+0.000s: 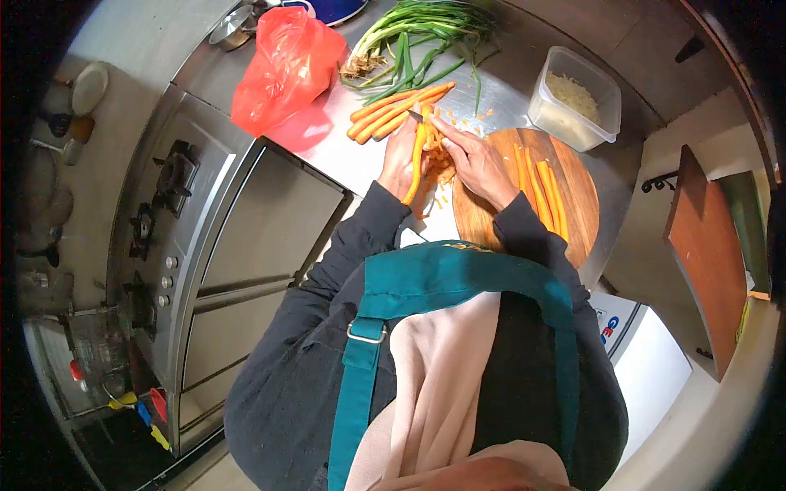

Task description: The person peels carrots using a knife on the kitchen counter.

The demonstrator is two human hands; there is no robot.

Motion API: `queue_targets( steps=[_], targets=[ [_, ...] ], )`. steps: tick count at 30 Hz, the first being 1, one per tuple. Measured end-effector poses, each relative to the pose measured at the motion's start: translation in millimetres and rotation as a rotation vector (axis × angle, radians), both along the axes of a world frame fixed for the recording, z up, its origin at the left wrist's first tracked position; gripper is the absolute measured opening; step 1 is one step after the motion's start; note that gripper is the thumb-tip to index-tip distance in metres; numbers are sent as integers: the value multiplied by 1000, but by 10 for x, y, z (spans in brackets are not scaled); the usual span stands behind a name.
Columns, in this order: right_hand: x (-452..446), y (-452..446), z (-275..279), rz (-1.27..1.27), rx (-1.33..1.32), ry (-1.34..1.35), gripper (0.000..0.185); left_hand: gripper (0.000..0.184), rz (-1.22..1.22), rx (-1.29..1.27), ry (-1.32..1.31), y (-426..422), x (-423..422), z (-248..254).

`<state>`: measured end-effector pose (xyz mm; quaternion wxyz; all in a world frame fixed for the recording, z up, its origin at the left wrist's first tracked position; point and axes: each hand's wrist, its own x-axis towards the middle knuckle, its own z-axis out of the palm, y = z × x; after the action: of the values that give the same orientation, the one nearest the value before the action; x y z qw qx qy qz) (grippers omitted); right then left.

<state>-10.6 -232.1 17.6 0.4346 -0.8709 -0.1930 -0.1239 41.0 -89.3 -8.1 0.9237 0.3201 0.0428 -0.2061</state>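
Note:
A long orange carrot stands at a slant between my hands, its lower end against my left wrist. My left hand is closed along the carrot. A small dark piece, perhaps a peeler or knife blade, shows beside the carrot near its upper end. My right hand is closed, with its fingertips at the carrot's upper part; what it grips is mostly hidden. Orange peelings lie beneath and between the hands. More whole carrots lie just beyond my left hand.
A round wooden board holds several carrots at right. Behind it stands a plastic tub with pale shreds. Spring onions and a red plastic bag lie at the back. A gas stove is at left.

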Motion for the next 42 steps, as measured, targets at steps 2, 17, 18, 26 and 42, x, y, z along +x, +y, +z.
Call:
queue_targets(
  steps=[2,17,18,26,42],
  targets=[
    [15,-2,-4,3,-14,-21,40,30,14,78,0,-4,-31,33],
    [-35,-54,-46,80,60,91,43,35,110,73,166,31,-22,254],
    [-147,7,38,150,95,79,44,36,125,111,152,49,-14,287],
    [-339,82,211,218,195,295,39,33,204,288,85,24,144,133],
    [-106,43,85,40,110,20,37,26,161,-61,61,-122,-22,205]
  ],
)
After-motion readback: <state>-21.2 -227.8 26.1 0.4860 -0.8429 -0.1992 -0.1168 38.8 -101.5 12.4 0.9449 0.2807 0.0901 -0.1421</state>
